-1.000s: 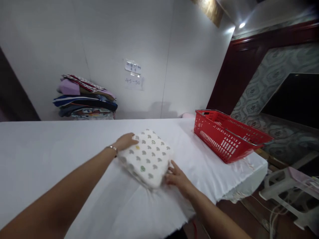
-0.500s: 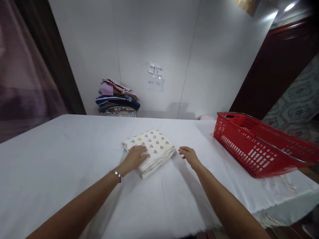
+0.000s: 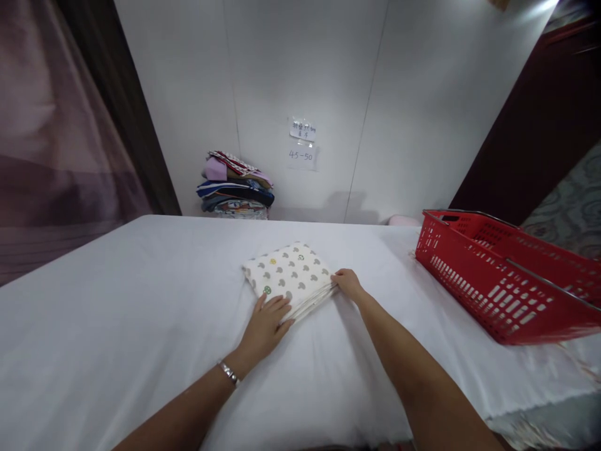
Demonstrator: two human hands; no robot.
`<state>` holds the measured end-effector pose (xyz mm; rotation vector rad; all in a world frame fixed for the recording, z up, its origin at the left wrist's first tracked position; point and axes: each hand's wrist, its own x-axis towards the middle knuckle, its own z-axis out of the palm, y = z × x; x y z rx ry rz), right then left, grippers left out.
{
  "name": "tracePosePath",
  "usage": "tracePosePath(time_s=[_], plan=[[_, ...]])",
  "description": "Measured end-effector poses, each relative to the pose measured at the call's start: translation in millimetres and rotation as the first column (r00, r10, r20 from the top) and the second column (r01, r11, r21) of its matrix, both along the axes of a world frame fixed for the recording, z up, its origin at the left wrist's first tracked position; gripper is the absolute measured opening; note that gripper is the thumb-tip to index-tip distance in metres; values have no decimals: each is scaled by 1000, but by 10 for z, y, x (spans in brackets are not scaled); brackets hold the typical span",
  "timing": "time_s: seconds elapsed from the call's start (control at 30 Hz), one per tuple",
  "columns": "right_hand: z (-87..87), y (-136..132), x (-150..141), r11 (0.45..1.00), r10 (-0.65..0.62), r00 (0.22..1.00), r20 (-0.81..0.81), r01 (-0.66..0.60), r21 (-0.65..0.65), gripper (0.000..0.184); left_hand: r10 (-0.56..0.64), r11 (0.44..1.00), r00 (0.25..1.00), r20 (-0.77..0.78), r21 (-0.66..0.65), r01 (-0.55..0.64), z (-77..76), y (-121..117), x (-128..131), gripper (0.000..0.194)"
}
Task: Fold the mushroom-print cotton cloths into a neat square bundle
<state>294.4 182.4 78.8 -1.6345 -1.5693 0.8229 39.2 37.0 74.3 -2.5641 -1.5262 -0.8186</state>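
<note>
A folded white cloth (image 3: 295, 270) printed with grey mushrooms, plus a few in yellow and green, lies in layers on the white-covered table. Over its near left corner my left hand (image 3: 267, 321) rests with fingers spread, palm down; a silver bracelet circles that wrist. At the right corner, my right hand (image 3: 347, 282) pinches the cloth's edge between thumb and fingers. The thumb is partly hidden.
To the right stands a red plastic basket (image 3: 488, 275) with slotted walls. Against the back wall is a stack of folded fabrics (image 3: 237, 188). Paper signs (image 3: 302, 147) are taped to the wall, and a pinkish curtain (image 3: 61, 138) hangs at left.
My right hand has closed on the cloth's right corner. My left hand has slid back toward the near corner, uncovering a green mushroom. The view has shifted slightly left.
</note>
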Motion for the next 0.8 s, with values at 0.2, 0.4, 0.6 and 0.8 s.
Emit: tracePosePath(time_s=[0.2, 0.4, 0.6, 0.8], plan=[[-37, -70, 45, 1000, 24, 997, -79, -25, -11, 24, 27, 999, 1000, -3, 23, -27, 54, -27, 62, 23], [51, -60, 85, 999, 45, 998, -35, -46, -25, 21, 74, 997, 997, 13, 9, -74, 112, -42, 119, 21], [71, -150, 45, 1000, -1, 991, 134, -3, 26, 12, 115, 993, 993, 17, -4, -115, 98, -120, 91, 12], [81, -295, 16, 998, -5, 946, 323, -15, 61, 26, 76, 995, 995, 58, -70, -72, 174, -212, 36, 22]])
